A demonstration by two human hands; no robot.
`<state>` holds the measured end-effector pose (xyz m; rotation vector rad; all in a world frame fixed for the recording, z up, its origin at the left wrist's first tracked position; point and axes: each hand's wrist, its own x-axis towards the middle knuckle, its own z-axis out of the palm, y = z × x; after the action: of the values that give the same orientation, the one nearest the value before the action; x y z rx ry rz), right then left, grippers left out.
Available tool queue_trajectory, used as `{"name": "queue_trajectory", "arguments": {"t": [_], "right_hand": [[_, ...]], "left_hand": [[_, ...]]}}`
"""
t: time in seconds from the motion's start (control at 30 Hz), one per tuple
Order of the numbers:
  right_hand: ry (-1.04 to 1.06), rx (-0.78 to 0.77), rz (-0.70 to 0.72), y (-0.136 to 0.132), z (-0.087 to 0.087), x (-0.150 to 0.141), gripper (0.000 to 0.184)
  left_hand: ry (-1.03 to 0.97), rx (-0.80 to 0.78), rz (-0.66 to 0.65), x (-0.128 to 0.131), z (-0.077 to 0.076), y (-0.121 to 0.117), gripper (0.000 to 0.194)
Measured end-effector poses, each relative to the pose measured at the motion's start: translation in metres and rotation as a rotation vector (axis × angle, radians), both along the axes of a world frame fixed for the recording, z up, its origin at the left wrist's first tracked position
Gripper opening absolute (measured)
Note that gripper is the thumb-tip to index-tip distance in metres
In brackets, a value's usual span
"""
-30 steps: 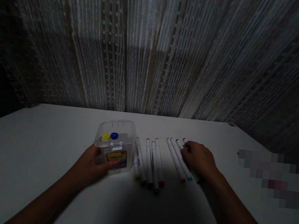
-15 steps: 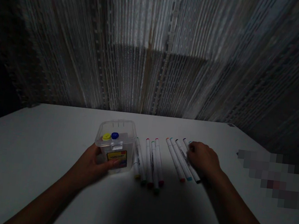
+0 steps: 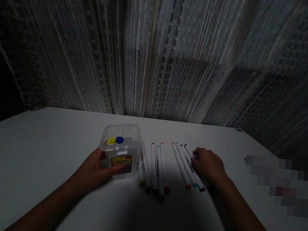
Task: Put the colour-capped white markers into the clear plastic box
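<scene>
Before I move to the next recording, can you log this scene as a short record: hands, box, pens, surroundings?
Left hand: holds the box, thumb across its front label
Box: clear plastic, a yellow top and a blue top showing
Pens: white with coloured ends, lying in two groups right of the box
Right hand: at the rightmost pens; exact grip hidden
Surface: white table
Background: stringy curtain
Light: dim
Unreadable: pixelated patch, far right
</scene>
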<state>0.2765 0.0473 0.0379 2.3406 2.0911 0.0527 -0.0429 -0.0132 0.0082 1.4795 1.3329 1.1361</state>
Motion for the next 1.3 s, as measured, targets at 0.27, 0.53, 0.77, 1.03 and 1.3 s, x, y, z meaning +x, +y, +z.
{"name": "queue_trajectory", "arguments": {"t": [0.27, 0.53, 0.77, 1.03, 1.3], "right_hand": [[0.029, 0.010, 0.045, -0.002, 0.002, -0.005, 0.033], [0.080, 0.029, 0.069, -0.001, -0.003, -0.003, 0.039], [0.104, 0.026, 0.080, -0.002, -0.003, -0.006, 0.040], [0.168, 0.047, 0.131, -0.003, -0.001, -0.008, 0.044], [0.224, 0.064, 0.140, -0.005, 0.004, -0.011, 0.058]], "left_hand": [[-0.017, 0.011, -0.013, 0.001, 0.004, -0.001, 0.042], [-0.023, 0.021, 0.012, -0.001, -0.001, 0.000, 0.044], [-0.040, 0.002, -0.010, -0.001, 0.000, 0.000, 0.047], [-0.036, 0.017, -0.012, 0.000, 0.001, -0.001, 0.048], [0.021, 0.020, 0.005, 0.001, 0.005, -0.002, 0.047]]}}
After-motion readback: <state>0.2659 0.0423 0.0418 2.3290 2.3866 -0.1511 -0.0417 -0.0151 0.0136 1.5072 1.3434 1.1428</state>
